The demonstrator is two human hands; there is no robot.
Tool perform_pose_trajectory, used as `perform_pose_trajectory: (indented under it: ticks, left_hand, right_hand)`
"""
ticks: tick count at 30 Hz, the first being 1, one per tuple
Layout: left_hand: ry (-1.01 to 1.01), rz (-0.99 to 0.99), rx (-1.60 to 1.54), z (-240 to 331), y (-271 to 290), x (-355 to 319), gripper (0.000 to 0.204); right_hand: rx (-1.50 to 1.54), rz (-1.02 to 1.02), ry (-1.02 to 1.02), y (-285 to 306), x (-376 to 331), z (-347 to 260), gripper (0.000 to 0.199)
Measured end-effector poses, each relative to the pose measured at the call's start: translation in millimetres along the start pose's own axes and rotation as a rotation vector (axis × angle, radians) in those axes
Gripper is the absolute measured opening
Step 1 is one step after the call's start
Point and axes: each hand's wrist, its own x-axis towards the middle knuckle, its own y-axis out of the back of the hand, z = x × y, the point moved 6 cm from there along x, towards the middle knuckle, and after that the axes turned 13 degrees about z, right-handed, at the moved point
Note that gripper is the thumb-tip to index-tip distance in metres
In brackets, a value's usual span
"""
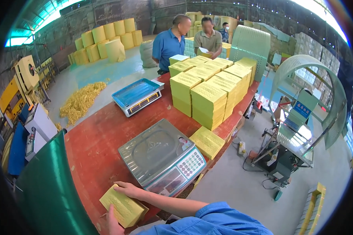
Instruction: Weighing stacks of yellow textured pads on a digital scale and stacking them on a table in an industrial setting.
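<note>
A yellow paper bundle (123, 207) lies at the near edge of the red table (96, 145). My right hand (130, 190) rests flat on its top far corner, fingers together. My left hand (113, 223) presses against the bundle's near side from below, mostly cut off by the frame edge. Just right of the bundle stands a steel weighing scale (161, 156) with a keypad and an empty pan. A single yellow bundle (207, 141) lies beside the scale on the right.
Stacked yellow bundles (211, 86) fill the far right of the table. A second scale with a blue tray (137, 96) sits at the far left. Two people (188, 41) stand beyond the table, a third behind them. A strapping machine (290, 145) stands right; green sheet (47, 188) left.
</note>
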Motion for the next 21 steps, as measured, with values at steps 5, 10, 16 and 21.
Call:
perform_pose_trajectory:
  ticks: [5, 10, 16, 21]
  left_hand:
    - [-0.273, -0.095, 0.284, 1.0, 74.9, 127.4, 0.054]
    - [-0.288, -0.244, 0.33, -14.3, 74.9, 110.9, 0.051]
    - [-0.179, -0.238, 0.458, -21.9, 100.1, 122.2, 0.049]
    - [-0.216, -0.309, 0.467, -25.8, 108.6, 138.8, 0.048]
  right_hand:
    - [0.044, 0.01, -0.032, -12.0, -15.4, 5.9, 0.05]
    - [-0.114, 0.145, 0.04, 3.5, -58.1, 10.9, 0.052]
    - [-0.076, 0.211, 0.121, 14.2, -91.5, 9.9, 0.062]
    - [-0.087, 0.267, 0.244, 43.3, -133.9, 7.0, 0.062]
